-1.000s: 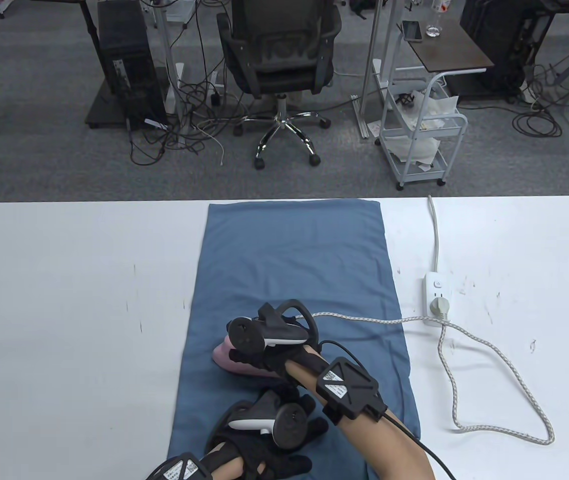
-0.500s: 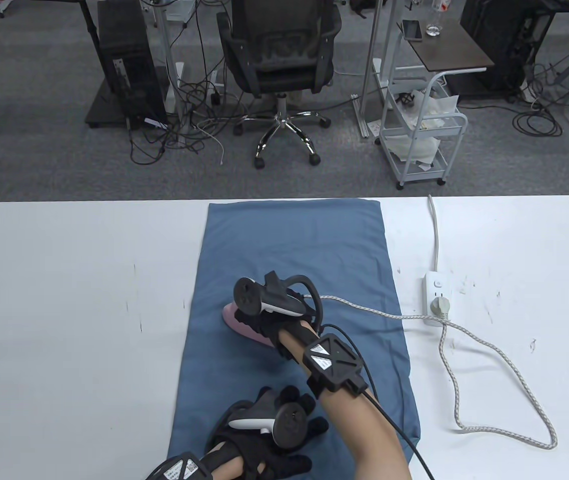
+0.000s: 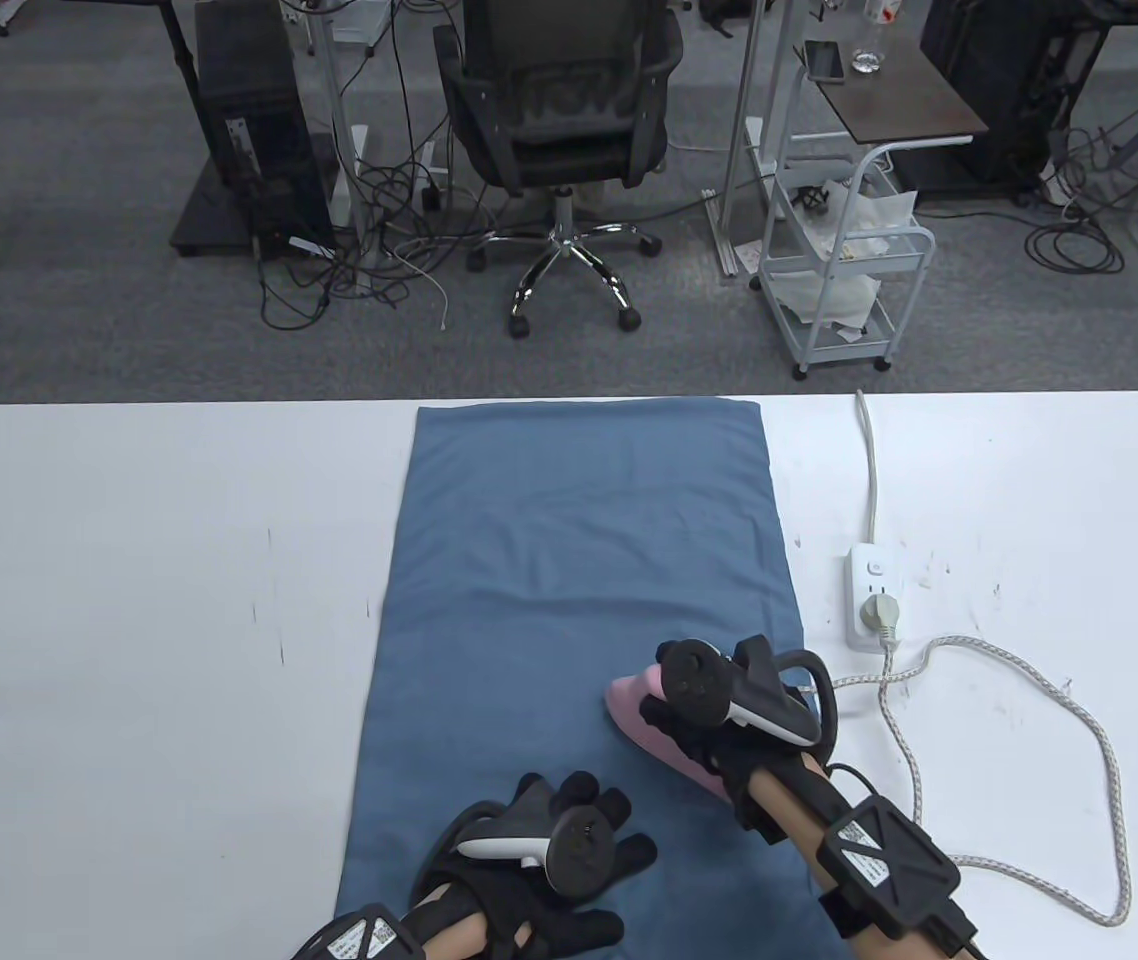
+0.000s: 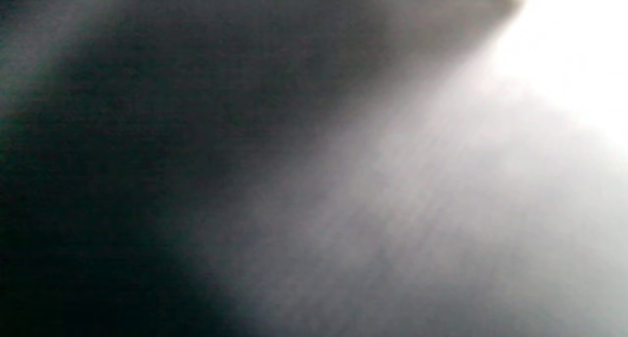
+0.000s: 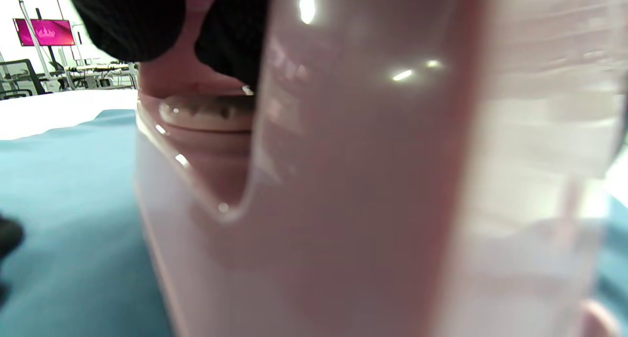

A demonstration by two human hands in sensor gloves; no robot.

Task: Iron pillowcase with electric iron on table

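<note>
A blue pillowcase (image 3: 579,560) lies flat down the middle of the white table (image 3: 129,560). My right hand (image 3: 704,725) grips the handle of a pink electric iron (image 3: 634,712), which rests on the pillowcase near its right edge, nose pointing far-left. In the right wrist view the iron's pink body (image 5: 343,180) fills the frame, with gloved fingertips (image 5: 132,18) at the top and the blue cloth (image 5: 64,199) to the left. My left hand (image 3: 569,860) rests flat, fingers spread, on the near end of the pillowcase. The left wrist view is a dark blur.
A white power strip (image 3: 871,595) lies right of the pillowcase with the iron's plug in it. The braided cord (image 3: 1089,720) loops over the table at the right. An office chair (image 3: 559,130) and a white cart (image 3: 844,270) stand beyond the far edge.
My right hand has slid the iron from the left-middle of the pillowcase rightward and nearer, to its right edge. The cord loop has shifted with it. My left hand has stayed in place.
</note>
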